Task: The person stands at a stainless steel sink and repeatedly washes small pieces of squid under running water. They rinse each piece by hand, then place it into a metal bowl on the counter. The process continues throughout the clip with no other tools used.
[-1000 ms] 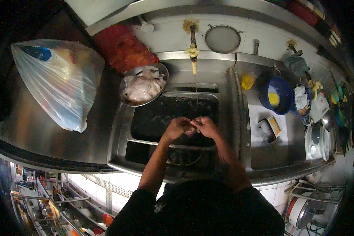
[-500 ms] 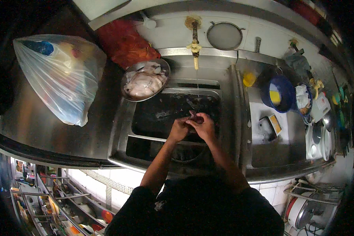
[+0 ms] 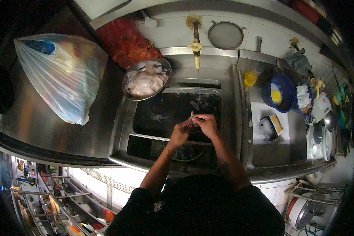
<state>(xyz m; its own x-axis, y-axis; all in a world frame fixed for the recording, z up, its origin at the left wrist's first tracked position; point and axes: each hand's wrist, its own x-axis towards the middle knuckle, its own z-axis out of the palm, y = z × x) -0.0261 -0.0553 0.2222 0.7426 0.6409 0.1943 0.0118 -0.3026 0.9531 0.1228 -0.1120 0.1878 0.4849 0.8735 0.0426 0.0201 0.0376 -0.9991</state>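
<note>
Over a dark, water-filled metal tray in the sink, both hands meet with the fingertips close together. My left hand is closed round a small pinkish piece of squid, whose tip sticks up between the hands. The fingers of my right hand pinch the same piece from the right side. Much of it is hidden by the fingers. At the tray's far left corner a round metal bowl holds a heap of pale, wet squid. A thin stream runs from the tap into the tray beyond my hands.
A full, translucent plastic bag sits on the steel counter at left. A red bag lies behind the bowl. On the right are a soapy basin, a blue bucket, a sponge and white dishes. A strainer leans on the back wall.
My hands have turned the piece so that its tip points up more, and the right hand has shifted slightly right. The view has moved a little.
</note>
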